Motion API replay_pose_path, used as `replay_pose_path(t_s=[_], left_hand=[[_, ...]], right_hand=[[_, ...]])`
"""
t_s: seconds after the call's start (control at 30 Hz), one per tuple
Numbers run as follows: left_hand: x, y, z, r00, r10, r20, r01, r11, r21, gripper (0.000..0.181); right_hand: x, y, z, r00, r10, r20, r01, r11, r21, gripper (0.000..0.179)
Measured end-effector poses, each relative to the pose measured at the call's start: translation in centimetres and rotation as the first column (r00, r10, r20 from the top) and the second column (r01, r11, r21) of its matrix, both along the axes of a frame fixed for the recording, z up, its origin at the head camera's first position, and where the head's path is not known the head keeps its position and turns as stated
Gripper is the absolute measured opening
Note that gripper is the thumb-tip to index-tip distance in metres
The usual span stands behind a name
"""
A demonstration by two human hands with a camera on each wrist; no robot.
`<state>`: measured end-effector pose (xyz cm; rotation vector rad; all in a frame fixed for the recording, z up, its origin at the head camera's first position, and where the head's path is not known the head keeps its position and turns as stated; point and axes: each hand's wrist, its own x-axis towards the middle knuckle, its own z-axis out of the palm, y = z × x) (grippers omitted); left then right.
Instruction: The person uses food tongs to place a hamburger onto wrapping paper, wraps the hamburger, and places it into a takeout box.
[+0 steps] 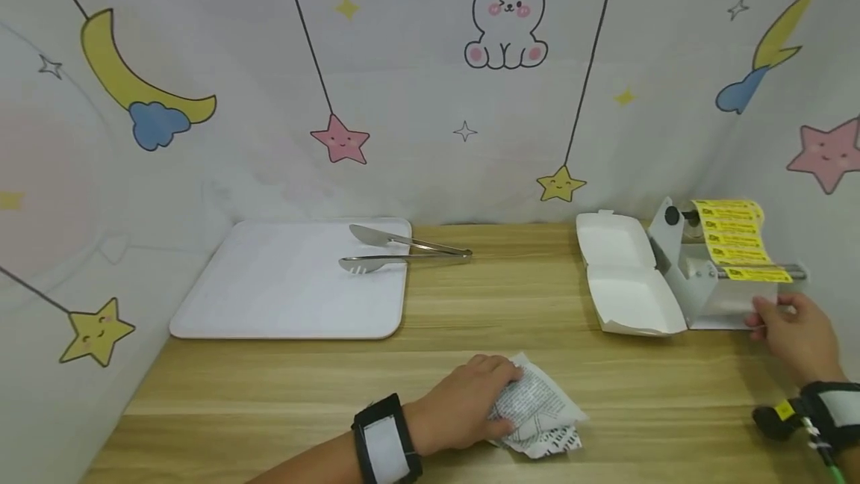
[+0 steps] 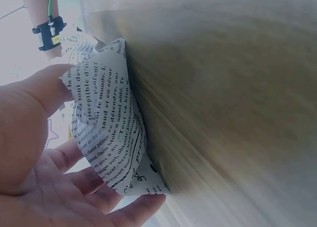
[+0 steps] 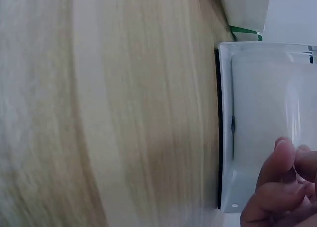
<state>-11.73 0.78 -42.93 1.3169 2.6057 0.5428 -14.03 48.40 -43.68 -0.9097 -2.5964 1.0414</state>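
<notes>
My left hand (image 1: 460, 405) grips a folded wrapper of newsprint-patterned paper (image 1: 537, 405) low on the table. In the left wrist view, the thumb lies along one side of the wrapper (image 2: 106, 113) and the fingers curl under the other; anything inside it is hidden. At the far right, my right hand (image 1: 802, 342) is at the front of a white label dispenser (image 1: 712, 308) loaded with a roll of yellow labels (image 1: 732, 234). Thumb and forefinger pinch the pale backing strip (image 3: 262, 103) that hangs down the dispenser's front, as the right wrist view shows.
An open white clamshell box (image 1: 634, 293) stands against the dispenser's left side. Metal tongs (image 1: 430, 252) lie partly across a white tray (image 1: 289, 290) at the back left. A patterned curtain (image 1: 430, 81) closes off the back of the wooden table (image 1: 470, 320).
</notes>
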Motion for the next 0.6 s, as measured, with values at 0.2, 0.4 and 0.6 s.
replay_pose_path(t_s=[0.2, 0.4, 0.6], left_hand=[[0.0, 0.0, -0.4, 1.0, -0.012, 0.004, 0.012, 1.0, 0.008, 0.06], [-0.1, 0.0, -0.2, 1.0, -0.007, -0.017, 0.007, 1.0, 0.001, 0.06], [-0.1, 0.1, -0.2, 1.0, -0.008, -0.008, 0.008, 1.0, -0.001, 0.06]], right_hand=[[0.9, -2.2, 0.7, 0.989, -0.056, -0.136, 0.093, 0.955, 0.283, 0.068], [0.6, -4.0, 2.1, 0.935, 0.31, -0.171, -0.107, 0.708, 0.698, 0.059], [0.4, -3.7, 2.8, 0.932, 0.315, -0.178, -0.093, 0.683, 0.724, 0.031]])
